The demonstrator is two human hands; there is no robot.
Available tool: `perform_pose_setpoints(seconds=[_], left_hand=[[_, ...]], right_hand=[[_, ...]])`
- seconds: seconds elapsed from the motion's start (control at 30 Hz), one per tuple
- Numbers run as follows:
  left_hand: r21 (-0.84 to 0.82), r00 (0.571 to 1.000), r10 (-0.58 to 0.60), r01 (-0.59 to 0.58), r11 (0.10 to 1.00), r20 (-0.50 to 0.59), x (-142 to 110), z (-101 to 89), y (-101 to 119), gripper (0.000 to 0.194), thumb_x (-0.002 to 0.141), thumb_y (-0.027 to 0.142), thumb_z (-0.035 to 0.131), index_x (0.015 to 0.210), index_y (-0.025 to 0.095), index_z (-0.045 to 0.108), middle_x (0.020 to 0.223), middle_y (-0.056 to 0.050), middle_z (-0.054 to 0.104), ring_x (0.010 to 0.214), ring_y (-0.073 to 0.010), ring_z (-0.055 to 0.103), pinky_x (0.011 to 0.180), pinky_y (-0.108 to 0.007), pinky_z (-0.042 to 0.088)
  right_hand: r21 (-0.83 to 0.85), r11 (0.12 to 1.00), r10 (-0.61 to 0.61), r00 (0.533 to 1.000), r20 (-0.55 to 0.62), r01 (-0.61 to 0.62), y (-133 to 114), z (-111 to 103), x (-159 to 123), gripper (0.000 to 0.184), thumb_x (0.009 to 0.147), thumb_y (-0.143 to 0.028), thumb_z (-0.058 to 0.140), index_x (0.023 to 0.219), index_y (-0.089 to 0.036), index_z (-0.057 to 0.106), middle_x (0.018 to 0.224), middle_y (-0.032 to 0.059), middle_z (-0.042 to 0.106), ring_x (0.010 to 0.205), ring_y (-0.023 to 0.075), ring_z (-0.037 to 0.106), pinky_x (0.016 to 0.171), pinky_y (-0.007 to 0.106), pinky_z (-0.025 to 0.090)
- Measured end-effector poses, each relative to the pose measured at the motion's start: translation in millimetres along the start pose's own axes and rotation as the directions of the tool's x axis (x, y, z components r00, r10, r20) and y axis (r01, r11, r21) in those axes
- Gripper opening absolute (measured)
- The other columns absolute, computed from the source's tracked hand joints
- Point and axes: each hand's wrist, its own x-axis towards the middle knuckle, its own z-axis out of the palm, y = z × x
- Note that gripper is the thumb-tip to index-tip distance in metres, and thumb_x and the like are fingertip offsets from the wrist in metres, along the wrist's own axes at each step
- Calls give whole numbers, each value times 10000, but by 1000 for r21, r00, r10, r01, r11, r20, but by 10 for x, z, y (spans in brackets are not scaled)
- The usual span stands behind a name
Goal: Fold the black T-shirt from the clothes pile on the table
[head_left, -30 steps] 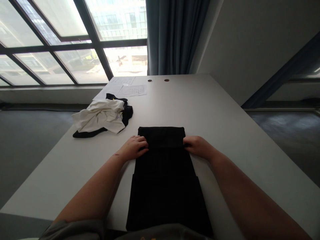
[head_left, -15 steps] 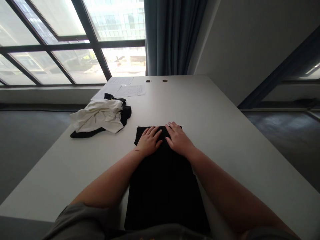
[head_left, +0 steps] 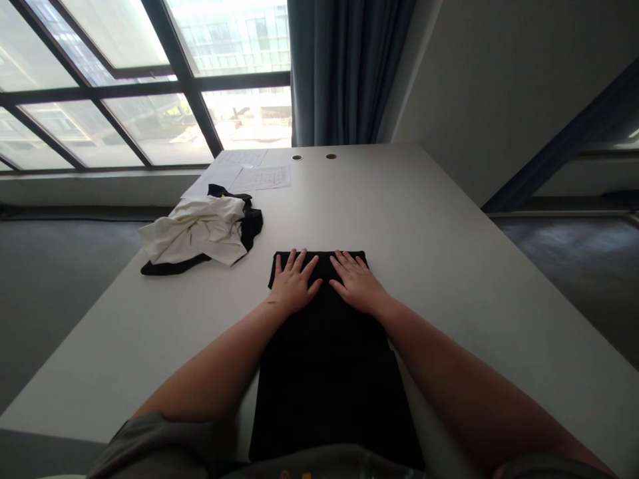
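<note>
A black garment point(head_left: 329, 386), folded into a long narrow panel, lies flat on the white table point(head_left: 449, 266) in front of me. Its near end runs down to my body, and its exact kind cannot be made out. My left hand point(head_left: 294, 283) rests palm down on the far left part of the cloth, fingers spread. On the far right part lies my right hand point(head_left: 357, 279), also flat with its fingers apart. The fingertips of both hands come close to the cloth's far edge. Neither hand grips anything.
A crumpled heap of white cloth point(head_left: 200, 229) and black cloth point(head_left: 252, 229) lies at the table's left edge. Printed sheets of paper point(head_left: 262, 177) are behind it. Two round cable holes point(head_left: 297, 158) sit near the far edge, before a window and a blue curtain point(head_left: 344, 73).
My left hand has spread its fingers wider and shifted slightly left. My right hand has slid a little toward me and right. The black cloth's far corners show more.
</note>
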Motion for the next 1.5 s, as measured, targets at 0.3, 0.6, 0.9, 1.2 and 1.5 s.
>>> perform_pose_setpoints(seconds=[0.3, 0.6, 0.9, 1.2, 1.5], left_hand=[[16, 993, 118, -118, 993, 29, 27, 16, -58, 644, 1049, 461, 430, 1582, 100, 413, 1680, -188, 317, 1568, -316, 285, 1288, -566, 171], [-24, 954, 299, -298, 954, 35, 28, 32, -133, 639, 1067, 429, 400, 1604, 87, 347, 1693, -180, 288, 1586, -270, 244, 1294, -480, 193], [-64, 952, 294, -289, 955, 86, 78, -8, -141, 629, 1063, 452, 406, 1600, 124, 379, 1696, -148, 299, 1590, -256, 230, 1300, -467, 175], [-149, 996, -64, 54, 987, -61, -372, -294, -641, 449, 1015, 236, 440, 1428, 231, 615, 1469, -97, 603, 1349, -247, 561, 1185, -407, 406], [-356, 929, -369, 351, 866, 21, -492, -299, -634, 361, 950, 345, 625, 1301, 269, 665, 949, -8, 771, 846, -192, 705, 808, -287, 501]], right_hand=[[47, 998, -35, 998, -53, 38, 37, -30, -24, 624, 1021, -448, 465, 1579, -170, 458, 1683, 130, 337, 1568, 306, 277, 1276, 535, 227], [38, 999, -12, 1000, -14, 13, -8, -77, -38, 643, 1016, -429, 466, 1593, -147, 433, 1694, 135, 306, 1580, 303, 246, 1284, 525, 205], [89, 996, -9, 999, -36, 13, 89, -36, 68, 657, 1005, -450, 472, 1607, -191, 415, 1689, 121, 327, 1567, 314, 270, 1273, 551, 216], [157, 948, -237, 942, -238, 278, 62, -270, -320, 373, 947, -325, 635, 1302, -240, 713, 1364, 119, 618, 1304, 307, 519, 1128, 494, 422], [41, 988, -140, 979, -148, 148, 90, -228, -409, 255, 952, -238, 619, 1178, -190, 727, 1102, 100, 692, 1006, 256, 624, 933, 398, 493]])
